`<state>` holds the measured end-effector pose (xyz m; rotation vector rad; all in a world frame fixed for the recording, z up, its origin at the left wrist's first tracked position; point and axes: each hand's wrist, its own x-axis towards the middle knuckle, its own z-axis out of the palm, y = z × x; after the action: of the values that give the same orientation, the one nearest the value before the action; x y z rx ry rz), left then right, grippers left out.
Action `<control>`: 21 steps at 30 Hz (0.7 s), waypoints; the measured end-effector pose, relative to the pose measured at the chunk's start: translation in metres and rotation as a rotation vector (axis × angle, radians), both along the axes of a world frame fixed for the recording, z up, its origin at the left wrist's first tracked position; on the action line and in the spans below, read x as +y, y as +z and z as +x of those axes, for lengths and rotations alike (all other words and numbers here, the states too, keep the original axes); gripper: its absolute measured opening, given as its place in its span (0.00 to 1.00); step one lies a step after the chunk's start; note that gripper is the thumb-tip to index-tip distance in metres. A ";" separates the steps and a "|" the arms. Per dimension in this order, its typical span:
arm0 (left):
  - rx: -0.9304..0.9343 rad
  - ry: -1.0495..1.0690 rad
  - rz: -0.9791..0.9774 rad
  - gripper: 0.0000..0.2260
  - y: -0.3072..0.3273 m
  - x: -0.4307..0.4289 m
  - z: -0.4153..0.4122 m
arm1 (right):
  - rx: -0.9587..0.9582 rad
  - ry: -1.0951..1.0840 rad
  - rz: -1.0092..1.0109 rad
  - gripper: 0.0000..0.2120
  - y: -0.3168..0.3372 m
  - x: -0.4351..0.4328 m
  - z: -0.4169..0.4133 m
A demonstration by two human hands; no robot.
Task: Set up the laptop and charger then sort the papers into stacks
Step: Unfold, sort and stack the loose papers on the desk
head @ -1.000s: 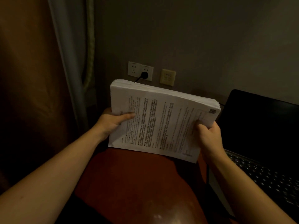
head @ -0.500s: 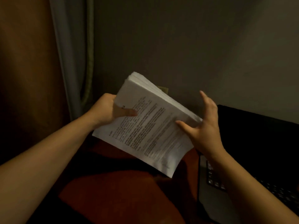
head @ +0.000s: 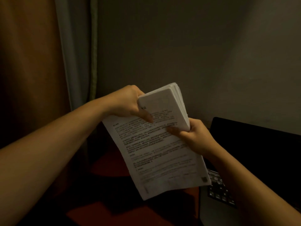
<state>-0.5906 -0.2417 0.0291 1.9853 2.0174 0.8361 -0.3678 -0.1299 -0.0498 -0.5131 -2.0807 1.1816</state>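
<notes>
A thick stack of printed white papers (head: 159,154) is held in the air above a reddish-brown table, turned so its long side runs toward me. My left hand (head: 130,103) grips the stack's far left corner, thumb lying on the top sheet. My right hand (head: 192,136) grips the right edge near the far end, thumb on top and fingers underneath. An open laptop stands at the right, with its dark screen (head: 260,147) and part of its keyboard (head: 219,188) showing. No charger is in view.
The reddish-brown table (head: 104,211) lies below the papers in deep shadow. A brown curtain (head: 32,62) with a pale edge hangs at the left. A grey wall (head: 179,46) fills the background.
The stack has been rotated from sideways to lengthwise and lifted. My right hand let go, opened, then took hold of the right edge. The wall sockets have dropped out of view.
</notes>
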 end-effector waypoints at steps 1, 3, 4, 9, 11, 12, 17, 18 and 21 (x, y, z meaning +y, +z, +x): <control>0.044 0.023 0.013 0.12 0.002 0.001 0.000 | 0.026 -0.014 -0.008 0.11 -0.004 -0.001 -0.001; 0.192 0.085 0.122 0.15 0.003 0.003 -0.002 | 0.099 -0.071 -0.006 0.06 -0.010 -0.004 -0.004; 0.284 0.138 0.238 0.21 -0.001 0.004 -0.005 | 0.138 -0.101 -0.003 0.05 -0.011 -0.006 -0.005; -0.456 0.452 0.550 0.49 -0.076 0.003 -0.009 | 0.312 -0.148 -0.107 0.10 -0.019 -0.001 -0.004; -1.053 0.244 0.323 0.45 -0.112 0.003 -0.005 | 0.321 -0.129 -0.146 0.13 -0.024 -0.001 -0.006; -1.231 0.164 0.209 0.36 -0.123 0.001 -0.003 | 0.318 -0.126 -0.156 0.14 -0.027 -0.002 -0.007; -1.236 0.145 0.229 0.19 -0.137 0.004 0.004 | 0.287 -0.247 -0.021 0.12 -0.043 -0.005 -0.018; -1.193 0.179 0.261 0.18 -0.135 0.006 0.007 | 0.275 -0.283 0.013 0.11 -0.046 -0.005 -0.019; -1.058 0.286 0.330 0.12 -0.134 0.014 0.015 | 0.296 -0.277 0.008 0.10 -0.054 -0.007 -0.026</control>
<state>-0.5754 -0.2273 -0.1044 0.9247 1.5329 1.8562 -0.3935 -0.1366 -0.1034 -0.5650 -1.7016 1.0191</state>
